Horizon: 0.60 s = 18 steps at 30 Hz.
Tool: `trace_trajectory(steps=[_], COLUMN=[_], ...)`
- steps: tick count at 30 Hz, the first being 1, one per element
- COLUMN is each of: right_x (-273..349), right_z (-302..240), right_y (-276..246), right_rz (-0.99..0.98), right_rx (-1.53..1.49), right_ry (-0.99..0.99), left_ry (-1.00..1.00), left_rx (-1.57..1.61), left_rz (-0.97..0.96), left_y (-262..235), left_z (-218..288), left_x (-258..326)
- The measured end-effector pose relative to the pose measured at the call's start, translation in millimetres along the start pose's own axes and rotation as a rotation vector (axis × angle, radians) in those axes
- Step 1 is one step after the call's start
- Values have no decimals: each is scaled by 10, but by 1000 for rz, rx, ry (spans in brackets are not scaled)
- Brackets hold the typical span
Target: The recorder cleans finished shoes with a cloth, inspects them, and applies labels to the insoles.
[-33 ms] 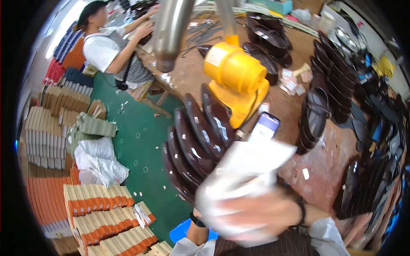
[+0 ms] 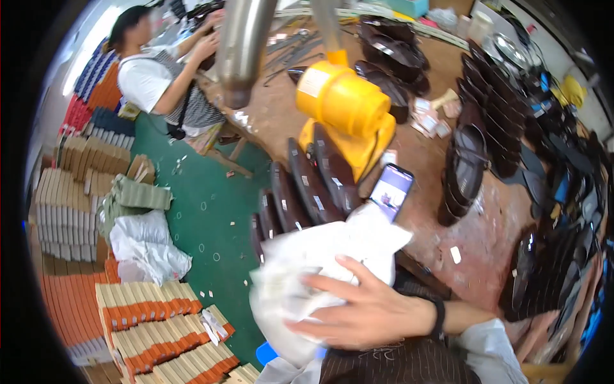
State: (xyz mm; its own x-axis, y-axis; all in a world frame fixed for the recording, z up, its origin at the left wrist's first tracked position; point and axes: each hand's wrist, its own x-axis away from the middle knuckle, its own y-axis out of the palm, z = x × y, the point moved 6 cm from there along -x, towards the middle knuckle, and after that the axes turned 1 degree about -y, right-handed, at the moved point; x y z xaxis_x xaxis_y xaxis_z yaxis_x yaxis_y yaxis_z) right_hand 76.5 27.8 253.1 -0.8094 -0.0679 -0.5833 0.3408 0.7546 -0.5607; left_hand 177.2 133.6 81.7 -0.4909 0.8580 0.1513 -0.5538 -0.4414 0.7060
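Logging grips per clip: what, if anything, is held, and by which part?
The right hand, fingers spread, lies on the near side of the sheet; a grip cannot be told. The left hand is hidden.

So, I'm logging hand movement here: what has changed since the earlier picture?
The white sheet has shifted left, covering more of the dark shoes. The right hand remains on it, fingers now plainly spread. The left wrist, visible earlier, is hidden. No letting go shows. The phone displays a different image but stayed put, like the yellow machine.
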Motion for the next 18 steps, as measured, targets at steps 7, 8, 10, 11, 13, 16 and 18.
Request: trace_trajectory(steps=[7,8,10,11,13,16,18], right_x=[443,649,704,678,531,766,1065], right_z=[852,1064,997,728,-35,69,464], right_y=[-712,-997,-1220,-1116,-618,-590,-1051], right_rz=[409,542,618,637,295,218,345], right_rx=[467,484,367,337,433,574,699], right_ry=[259,393,546,425,60,85,350], left_ry=[-231,-275,-304,-313,-364,-385,-406], left_rx=[-13,-21,-39,-46,-66,-105,-111], left_rz=[-176,-229,-270,-286,-326,-378,-383], left_y=[247,181,222,239,372,469,324], left_z=[-519,-622,-710,-769,-841,-1009,-1087], left_x=[-179,169,146,113,224,69,165])
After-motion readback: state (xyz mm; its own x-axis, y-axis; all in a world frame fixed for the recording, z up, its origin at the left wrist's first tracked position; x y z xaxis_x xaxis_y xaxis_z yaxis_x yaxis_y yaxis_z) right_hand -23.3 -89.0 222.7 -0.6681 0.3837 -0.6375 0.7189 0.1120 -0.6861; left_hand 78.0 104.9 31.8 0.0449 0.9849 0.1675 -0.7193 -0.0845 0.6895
